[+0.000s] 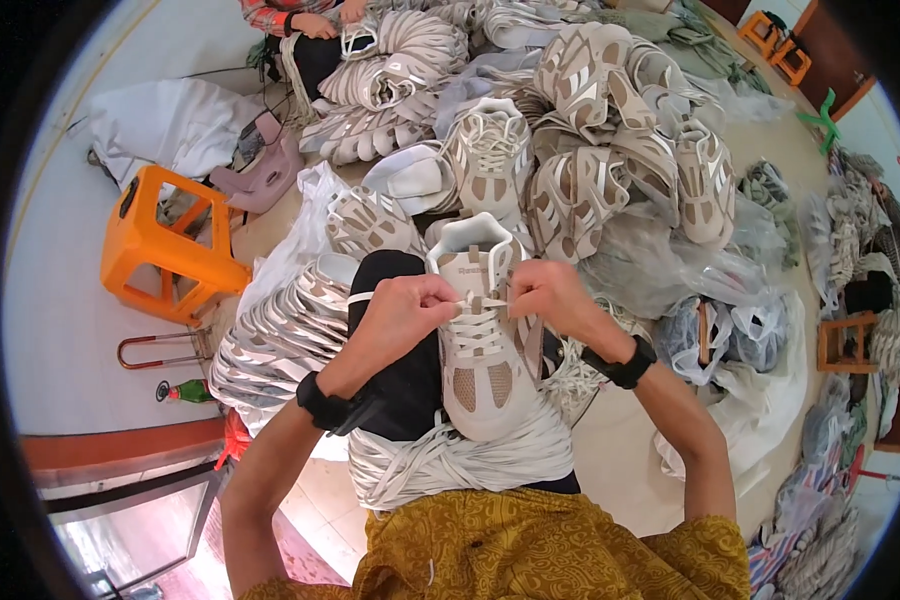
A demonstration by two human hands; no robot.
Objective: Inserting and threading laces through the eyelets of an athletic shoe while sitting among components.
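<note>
A beige and white sneaker (490, 395) rests on my lap with its toe toward me. White lace (475, 335) criss-crosses its tongue. My left hand (407, 308) pinches a lace end at the left of the upper eyelets. On the other side, my right hand (558, 300) is closed on the lace, holding it out to the right. Under the toe, a thick bundle of loose white laces (460, 465) lies across my lap. The black cloth on my left leg (395, 350) shows beside the shoe.
Many matching sneakers (580, 195) are heaped ahead. A fanned stack of shoe pieces (280, 335) stands at my left, near an orange stool (160, 240). Plastic bags (695, 330) lie at right. Another person's hands (315, 22) work at the far left.
</note>
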